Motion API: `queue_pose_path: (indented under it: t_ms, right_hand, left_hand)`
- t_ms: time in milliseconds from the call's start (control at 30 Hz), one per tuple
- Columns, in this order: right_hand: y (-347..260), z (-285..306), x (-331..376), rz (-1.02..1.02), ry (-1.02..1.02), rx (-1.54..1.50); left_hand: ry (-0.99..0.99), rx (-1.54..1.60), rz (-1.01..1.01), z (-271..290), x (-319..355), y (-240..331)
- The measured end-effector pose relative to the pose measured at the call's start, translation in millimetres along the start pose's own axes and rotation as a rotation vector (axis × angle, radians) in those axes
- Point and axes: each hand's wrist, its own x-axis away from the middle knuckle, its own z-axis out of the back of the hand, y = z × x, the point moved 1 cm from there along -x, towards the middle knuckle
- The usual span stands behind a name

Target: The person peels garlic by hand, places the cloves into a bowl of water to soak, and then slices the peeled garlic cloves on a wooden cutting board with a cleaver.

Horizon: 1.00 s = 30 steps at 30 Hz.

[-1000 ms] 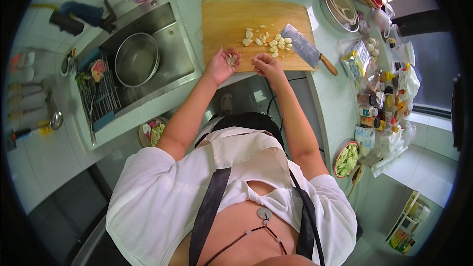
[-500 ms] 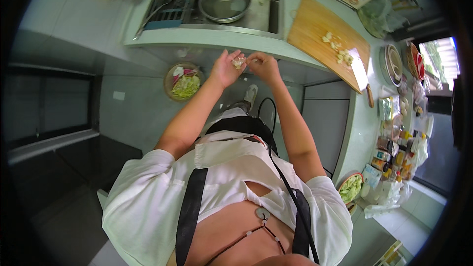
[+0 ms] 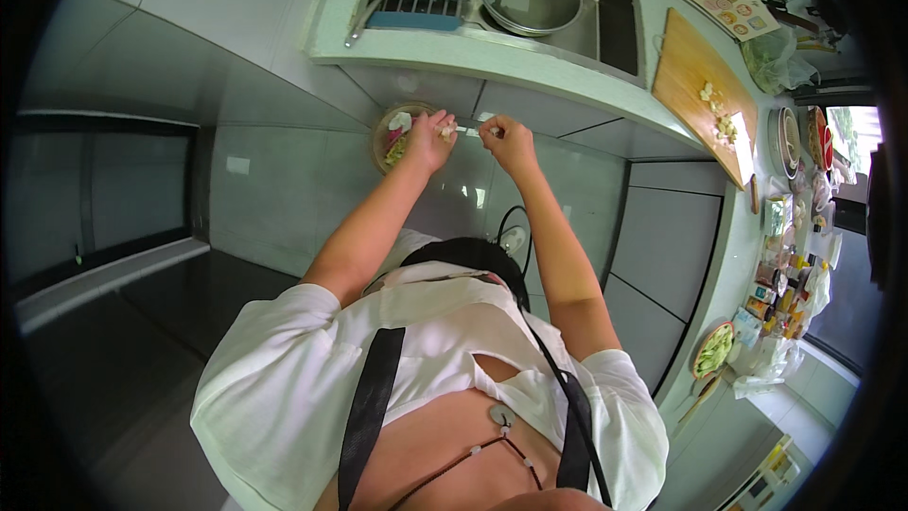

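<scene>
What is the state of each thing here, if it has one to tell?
Left hand: open, pale bits, apparently garlic skin, on it
Right hand: fingers curled closed; contents unclear
Garlic cloves: peeled, lying loose on the cutting board
Cleaver: lying flat, handle past the board's edge
Steel basin: upright in the sink
Scrap bowl: partly hidden, holding vegetable scraps
Cut greens: heaped

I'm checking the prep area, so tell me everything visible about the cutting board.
The cutting board is a flat, light yellow-brown slab that looks like wood. It lies on the pale countertop to the right of the sink, slanted in this view. Pale garlic cloves are scattered near its middle, and a cleaver lies at its right end, handle past the edge. Neither the left hand nor the right hand touches it.
</scene>
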Motion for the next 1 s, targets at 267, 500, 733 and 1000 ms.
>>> queue_pose_path:
  t_ms: [267,500,733,1000]
  right_hand:
    - [37.6,-165.4,-27.5,-0.253,0.017,-0.117]
    - [99.1,-259.8,-40.3,-0.33,0.003,0.018]
    - [57.9,-250.2,-40.1,-0.373,0.065,0.21]
    - [45.3,-246.1,-43.3,-0.281,0.03,0.134]
  left_hand:
    - [0.205,-0.192,-0.035,134.1,-100.9,49.3]
    - [0.296,-0.503,-0.226,190.8,-161.9,51.4]
    - [0.317,-0.674,-0.492,206.5,-181.8,50.3]
    - [0.288,-1.075,-0.441,179.9,-151.0,75.0]
